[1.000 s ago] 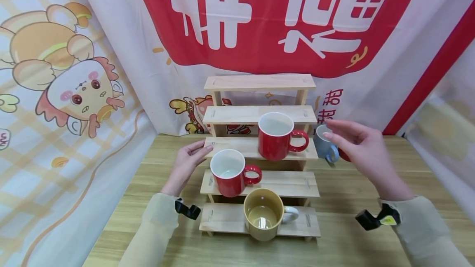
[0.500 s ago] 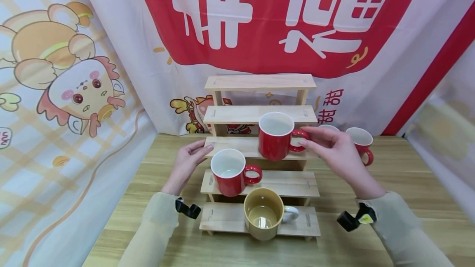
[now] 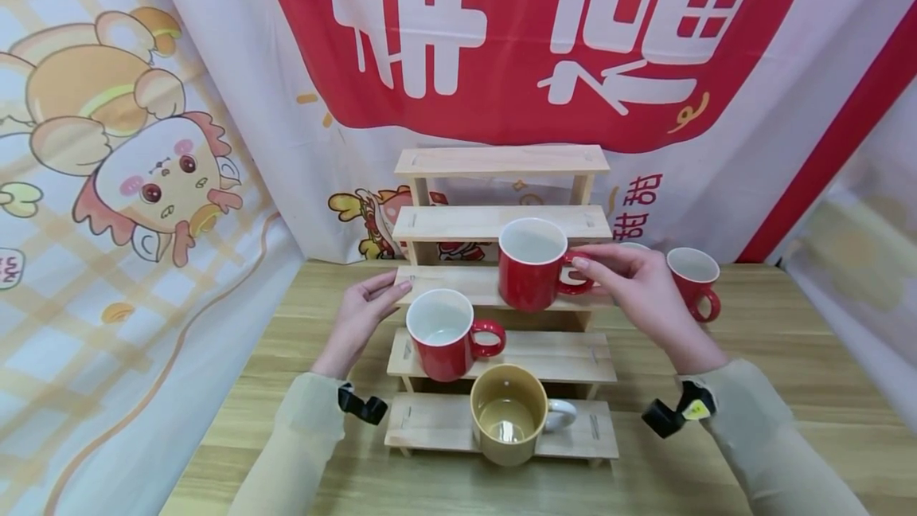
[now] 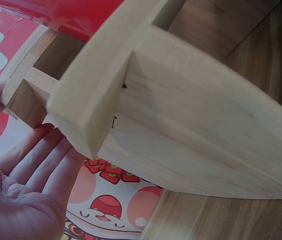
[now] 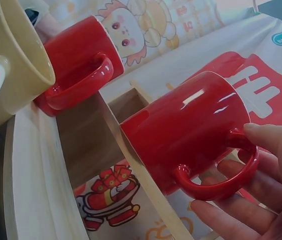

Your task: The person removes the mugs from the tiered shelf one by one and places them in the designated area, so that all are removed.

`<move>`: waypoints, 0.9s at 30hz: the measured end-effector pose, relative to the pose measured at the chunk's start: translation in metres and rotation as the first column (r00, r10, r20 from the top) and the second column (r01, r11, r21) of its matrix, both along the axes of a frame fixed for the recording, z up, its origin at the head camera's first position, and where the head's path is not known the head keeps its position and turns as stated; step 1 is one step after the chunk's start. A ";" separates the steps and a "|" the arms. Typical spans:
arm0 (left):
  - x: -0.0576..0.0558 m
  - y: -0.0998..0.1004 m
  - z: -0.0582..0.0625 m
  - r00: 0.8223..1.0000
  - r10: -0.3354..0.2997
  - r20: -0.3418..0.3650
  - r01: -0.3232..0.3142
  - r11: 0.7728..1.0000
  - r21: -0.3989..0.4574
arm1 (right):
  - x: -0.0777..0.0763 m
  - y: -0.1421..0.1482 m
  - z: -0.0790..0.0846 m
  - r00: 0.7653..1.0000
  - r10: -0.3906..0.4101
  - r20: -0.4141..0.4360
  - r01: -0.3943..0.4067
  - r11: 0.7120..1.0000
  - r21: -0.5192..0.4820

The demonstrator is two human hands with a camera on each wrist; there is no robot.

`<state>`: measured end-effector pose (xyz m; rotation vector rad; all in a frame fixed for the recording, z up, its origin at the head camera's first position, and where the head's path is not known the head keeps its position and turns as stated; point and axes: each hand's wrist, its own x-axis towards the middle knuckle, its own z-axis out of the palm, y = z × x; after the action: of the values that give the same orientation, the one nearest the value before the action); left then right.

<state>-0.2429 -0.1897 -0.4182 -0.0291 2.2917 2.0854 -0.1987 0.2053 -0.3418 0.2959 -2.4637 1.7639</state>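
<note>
Closest in, a pair of beige sleeves [image 3: 290, 436], black cameras [image 3: 363, 404] on the wrists, over a table [image 3: 430, 492] of light, streaky wood grain. Standing on it, a five-step pale wooden stand [image 3: 552, 357]! Bottom step: a yellow mug with a white handle [image 3: 507, 440], upright, light glinting inside. One step up, towards the left, a glossy red mug with a white interior [image 3: 444, 353]. Third step now: the left hand [image 3: 361, 317] has its left end between thumb and fingers, and the right hand [image 3: 648, 293] is pinching the handle of a second glossy red mug [image 3: 526, 281], upright towards the right on that step. Beyond that hand, on the table, another red mug [image 3: 692, 285], and beside it a mostly hidden mug [image 3: 634, 246], just its pale rim showing. And behind everything, white cloth: plaid and a cartoon creature [image 3: 161, 173] at left, a big red panel [image 3: 516, 114] with sideways white characters straight ahead, a red stripe [image 3: 824, 142] slanting down the right.
</note>
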 end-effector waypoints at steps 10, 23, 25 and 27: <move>-0.001 0.001 -0.001 1.000 0.001 0.005 -0.001 1.000 0.007 | -0.001 -0.001 0.000 0.998 -0.004 0.057 0.005 1.000 -0.014; 0.000 0.000 -0.003 1.000 0.004 0.002 -0.004 1.000 0.028 | -0.001 -0.004 -0.007 0.999 0.018 0.033 -0.016 0.998 -0.061; 0.000 0.000 -0.003 1.000 0.003 0.000 -0.003 1.000 0.029 | -0.001 -0.004 -0.008 0.999 0.023 0.025 -0.021 0.997 -0.073; 0.000 0.001 -0.003 1.000 0.001 -0.002 -0.001 1.000 0.027 | -0.001 -0.004 -0.008 0.999 0.024 0.022 -0.022 0.997 -0.078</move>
<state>-0.2427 -0.1891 -0.4209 -0.0279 2.2645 2.1174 -0.1992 0.2017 -0.3494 0.3003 -2.4087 1.8773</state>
